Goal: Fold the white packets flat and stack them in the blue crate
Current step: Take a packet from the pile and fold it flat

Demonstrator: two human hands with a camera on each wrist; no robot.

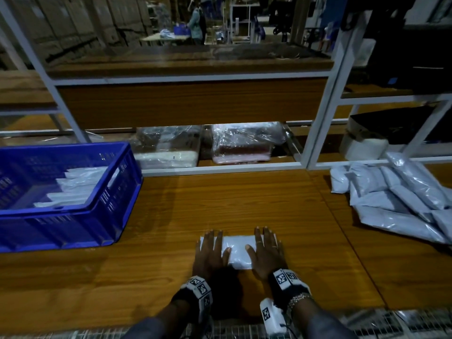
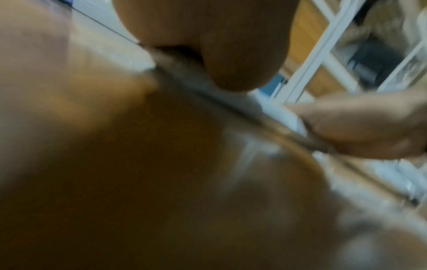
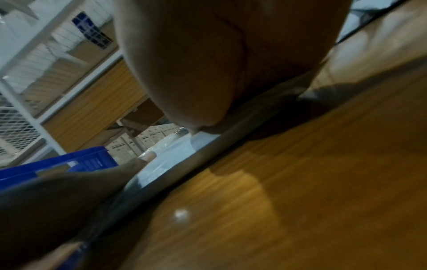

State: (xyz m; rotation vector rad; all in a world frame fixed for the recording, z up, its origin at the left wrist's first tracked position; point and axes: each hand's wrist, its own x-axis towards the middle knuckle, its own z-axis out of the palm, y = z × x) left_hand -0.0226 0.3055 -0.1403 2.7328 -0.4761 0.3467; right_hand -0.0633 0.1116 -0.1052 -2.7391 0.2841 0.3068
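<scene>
A folded white packet (image 1: 238, 252) lies on the wooden table (image 1: 220, 204) near its front edge. My left hand (image 1: 210, 250) lies flat on the packet's left end with straight fingers. My right hand (image 1: 265, 249) presses flat on its right end, thumb stretched inward. In the right wrist view the packet (image 3: 166, 164) shows as a thin white slab under my palm. The blue crate (image 1: 73, 223) stands at the left with several white packets (image 1: 73, 189) stacked inside. A heap of loose white packets (image 1: 401, 199) sits at the right.
A white-framed shelf unit (image 1: 315, 133) with a wood panel rises behind the table. Clear-wrapped bundles (image 1: 244, 143) lie on its low shelf. Bare wood stretches between the crate and the heap. A person stands far back in the room.
</scene>
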